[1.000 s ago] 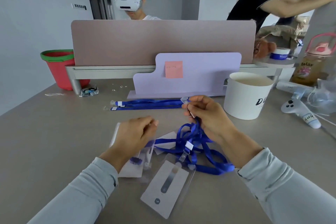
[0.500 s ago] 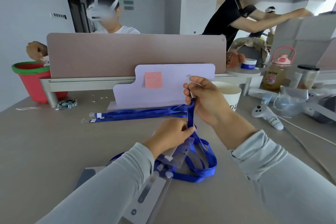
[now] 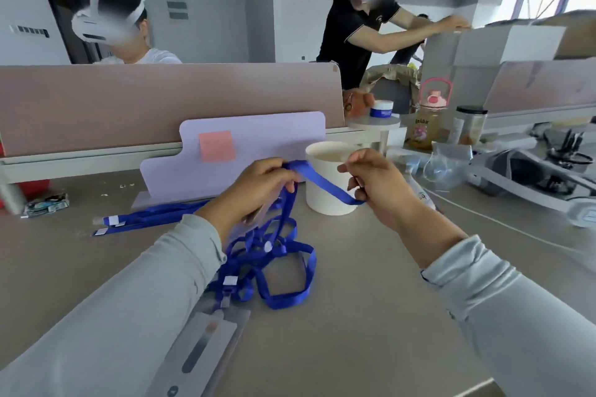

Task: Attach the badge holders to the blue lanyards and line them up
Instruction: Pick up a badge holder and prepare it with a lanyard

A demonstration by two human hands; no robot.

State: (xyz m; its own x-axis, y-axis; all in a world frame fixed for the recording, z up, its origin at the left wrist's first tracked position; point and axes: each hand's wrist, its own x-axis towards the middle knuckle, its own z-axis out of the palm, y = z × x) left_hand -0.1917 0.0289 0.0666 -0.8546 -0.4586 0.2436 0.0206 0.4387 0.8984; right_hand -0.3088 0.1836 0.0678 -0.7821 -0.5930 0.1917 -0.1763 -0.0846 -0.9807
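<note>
Right now my left hand (image 3: 258, 187) and right hand (image 3: 375, 184) fingers pinch one blue lanyard (image 3: 325, 185) taut btwn them, above the tangle (image 3: 274, 255) on the table (image 3: 354, 316).

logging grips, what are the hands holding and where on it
Both grip one blue lanyard: left hand at a fold in its strap, right hand farther along.
</note>
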